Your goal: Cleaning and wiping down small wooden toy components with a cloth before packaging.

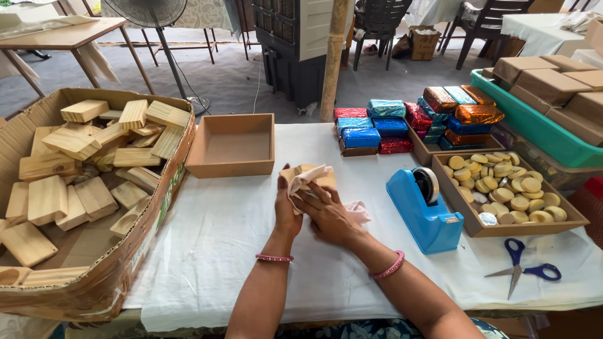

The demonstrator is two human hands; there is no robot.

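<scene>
At the centre of the frame the left hand (286, 212) stands edge-on against the near left side of a small wooden block (312, 176), fingers closed together and gripping it along with a fold of pale pink cloth (309, 178) draped over its top. The right hand (328, 216) lies just right of it, fingers curled down and pressing the cloth against the block's near face; a loose end of the cloth pokes out to the right beyond the knuckles. Both wrists wear pink bangles. The block sits on a white table cover (220, 251). Just right of the hands stands a blue tape dispenser (426, 209), and beyond it a shallow tray of round wooden discs (509, 191). Blue-handled scissors (522, 270) lie at the lower right. Above the hands, an empty brown cardboard tray (232, 145) sits left of centre, and foil-wrapped blocks (377, 125) in blue, red and copper are stacked at upper centre-right. A large cardboard box of plain wooden blocks (81, 182) fills the left side.
</scene>
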